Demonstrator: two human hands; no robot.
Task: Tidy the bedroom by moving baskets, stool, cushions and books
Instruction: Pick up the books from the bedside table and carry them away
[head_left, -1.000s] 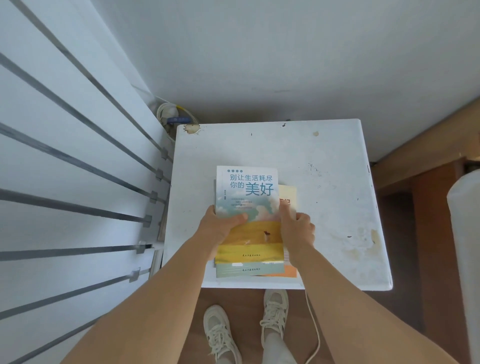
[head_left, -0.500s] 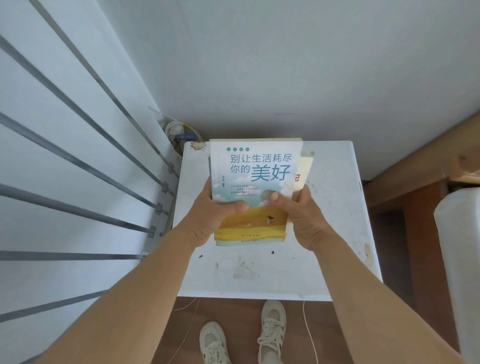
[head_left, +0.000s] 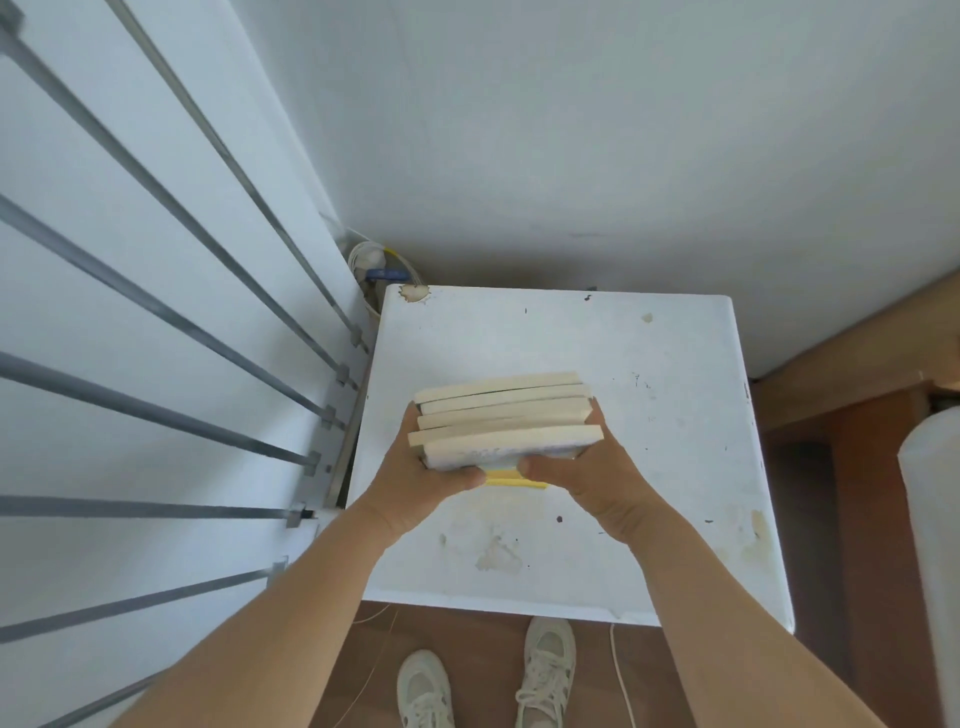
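A stack of several books (head_left: 503, 410) is held up on edge above the white table (head_left: 649, 415), so their cream page edges face me. Only a sliver of the front book's pale blue and yellow cover shows. My left hand (head_left: 431, 467) grips the stack's left side with the thumb across the front cover. My right hand (head_left: 587, 467) grips the right side, thumb also on the cover. The books are tilted nearly upright and I cannot tell whether their lower edge touches the table.
White wall panels with grey metal rails (head_left: 156, 332) run along the left. A bucket with cables (head_left: 379, 270) stands in the corner behind the table. A wooden frame (head_left: 852, 467) and a white padded object (head_left: 935, 519) lie at right. My shoes (head_left: 545, 670) and a thin cord (head_left: 621, 670) are on the wood floor.
The stack went from lying flat on the table to being lifted and tipped up on edge, so the cover is now turned away and the page edges show. Both hands stayed on it.
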